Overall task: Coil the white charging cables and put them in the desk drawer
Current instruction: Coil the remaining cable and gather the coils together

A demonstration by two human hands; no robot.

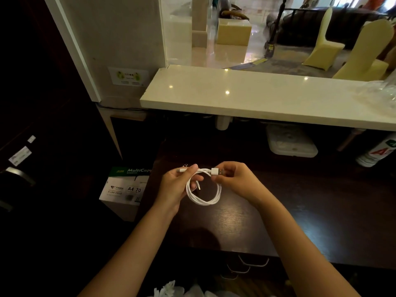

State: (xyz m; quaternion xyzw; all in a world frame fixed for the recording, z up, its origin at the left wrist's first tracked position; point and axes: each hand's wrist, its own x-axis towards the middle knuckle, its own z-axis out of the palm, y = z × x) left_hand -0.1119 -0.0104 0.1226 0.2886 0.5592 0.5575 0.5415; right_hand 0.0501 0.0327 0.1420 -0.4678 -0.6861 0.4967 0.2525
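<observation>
Cable [203, 196]: smooth white plastic, slight sheen. Desk [300, 211]: dark wood, visible grain, satin. Counter [235, 93]: polished pale stone, glossy. Box [124, 189]: matt paper carton.

A thin white charging cable [203, 195] is showing bright against the dark brown wood-grain tabletop [300, 211], its broad plug [215, 171] white with a silvery metal tip. At ten o'clock from the cable, a white cardboard paper box [124, 189] is carrying a green band with white lettering and black print below. At twelve o'clock, a glossy cream stone ledge [257, 97] is glinting with small light spots. At two o'clock, pale yellow fabric-covered chairs [325, 43] are standing out against dark furniture.
</observation>
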